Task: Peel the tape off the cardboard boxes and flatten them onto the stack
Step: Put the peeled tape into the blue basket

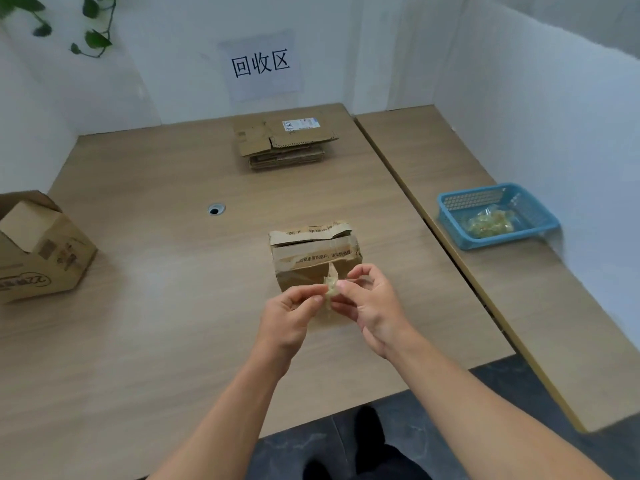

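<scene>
A small worn cardboard box [313, 254] stands on the wooden table [156, 271], its top flaps partly raised. Just in front of it both my hands hold a crumpled piece of clear tape [331, 285]. My left hand [294, 315] pinches the tape from the left, and my right hand [369, 299] pinches it from the right with thumb and fingers. A stack of flattened cardboard [285, 142] lies at the far side of the table.
A larger open cardboard box [41, 247] sits at the table's left edge. A blue plastic basket [498, 216] with balled-up tape stands on the adjoining table to the right. A cable hole [216, 209] is in the tabletop.
</scene>
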